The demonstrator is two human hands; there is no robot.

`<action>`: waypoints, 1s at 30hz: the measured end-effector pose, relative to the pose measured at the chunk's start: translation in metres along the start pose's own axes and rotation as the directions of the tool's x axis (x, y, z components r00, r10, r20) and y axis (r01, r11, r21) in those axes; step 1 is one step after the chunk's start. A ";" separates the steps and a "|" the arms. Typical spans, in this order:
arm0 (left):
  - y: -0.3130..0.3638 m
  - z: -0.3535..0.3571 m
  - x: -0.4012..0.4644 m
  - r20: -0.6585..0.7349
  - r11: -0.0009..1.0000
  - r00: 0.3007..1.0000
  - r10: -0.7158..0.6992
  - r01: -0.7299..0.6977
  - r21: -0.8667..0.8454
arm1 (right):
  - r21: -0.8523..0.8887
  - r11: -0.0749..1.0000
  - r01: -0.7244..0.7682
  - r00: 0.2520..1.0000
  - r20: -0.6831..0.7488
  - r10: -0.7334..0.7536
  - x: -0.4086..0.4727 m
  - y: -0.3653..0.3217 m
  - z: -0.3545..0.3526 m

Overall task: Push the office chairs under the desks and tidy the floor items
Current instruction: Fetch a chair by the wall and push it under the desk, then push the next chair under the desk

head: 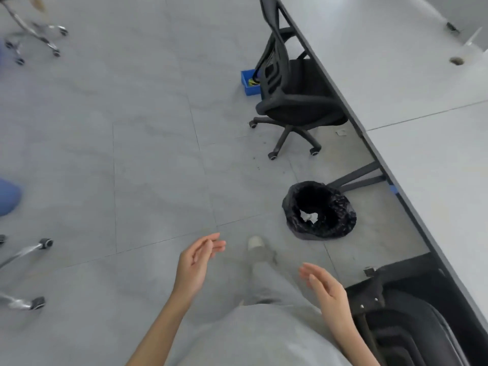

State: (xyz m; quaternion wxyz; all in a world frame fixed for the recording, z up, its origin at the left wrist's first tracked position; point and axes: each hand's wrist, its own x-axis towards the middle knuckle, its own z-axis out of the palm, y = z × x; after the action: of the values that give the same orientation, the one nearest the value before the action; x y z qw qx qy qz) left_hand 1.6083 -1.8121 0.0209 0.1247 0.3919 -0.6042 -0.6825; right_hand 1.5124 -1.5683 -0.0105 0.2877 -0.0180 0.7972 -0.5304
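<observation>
A black mesh office chair [293,101] stands at the long grey desk [412,83], its seat partly under the desk edge. A second black chair [412,320] sits tucked under the desk at the bottom right. A bin lined with a black bag [319,211] stands on the floor beside the desk leg, with crumpled white paper inside. A blue box [248,84] lies on the floor behind the first chair. My left hand [196,262] and my right hand [326,287] hang open over the floor, holding nothing, apart from every object.
Chrome chair bases with castors stand at the top left [37,35] and lower left [23,273]. A blue shape [8,196] shows at the left edge. A small scrap [341,132] lies under the desk. My grey-trousered leg and shoe [257,249] are between my hands.
</observation>
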 end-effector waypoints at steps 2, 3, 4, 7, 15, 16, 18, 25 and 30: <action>0.015 -0.001 0.040 -0.013 1.000 1.000 0.005 -0.005 -0.007 | -0.031 0.999 0.018 0.999 0.048 -0.016 0.044 -0.021 0.013; 0.022 -0.003 0.063 -0.024 1.000 1.000 0.005 -0.005 -0.008 | -0.050 0.998 0.032 0.997 0.077 -0.028 0.070 -0.033 0.021; 0.030 -0.005 0.087 -0.041 1.000 0.999 0.005 -0.005 -0.003 | -0.074 0.996 0.049 0.992 0.116 -0.041 0.100 -0.048 0.032; 0.048 -0.016 0.139 -0.121 0.999 0.992 -0.042 0.043 0.004 | -0.116 0.988 0.104 0.974 0.211 -0.077 0.178 -0.099 0.067; 0.097 -0.062 0.251 -0.397 0.989 0.907 -0.141 0.113 -0.092 | -0.084 0.943 0.321 0.873 0.413 -0.260 0.377 -0.285 0.168; 0.101 -0.067 0.269 -0.404 0.988 0.902 -0.149 0.119 -0.100 | -0.079 0.937 0.341 0.860 0.429 -0.277 0.399 -0.302 0.181; 0.112 -0.077 0.311 -0.414 0.985 0.895 -0.165 0.132 -0.108 | -0.084 0.933 0.349 0.855 0.435 -0.281 0.438 -0.329 0.208; 0.187 -0.122 0.516 -0.262 0.996 0.962 -0.081 0.088 0.013 | -0.118 0.963 0.241 0.927 0.321 -0.192 0.548 -0.381 0.277; 0.271 -0.138 0.668 0.008 0.981 0.999 0.034 -0.035 0.192 | -0.113 0.990 0.084 0.991 0.112 -0.071 0.595 -0.410 0.298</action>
State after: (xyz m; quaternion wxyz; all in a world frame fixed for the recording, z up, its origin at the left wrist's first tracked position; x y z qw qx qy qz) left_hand 1.1787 -2.4078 0.0192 0.0966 0.3899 -0.6743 -0.6196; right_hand 1.0453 -2.1944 -0.0022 0.3080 -0.0946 0.8089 -0.4918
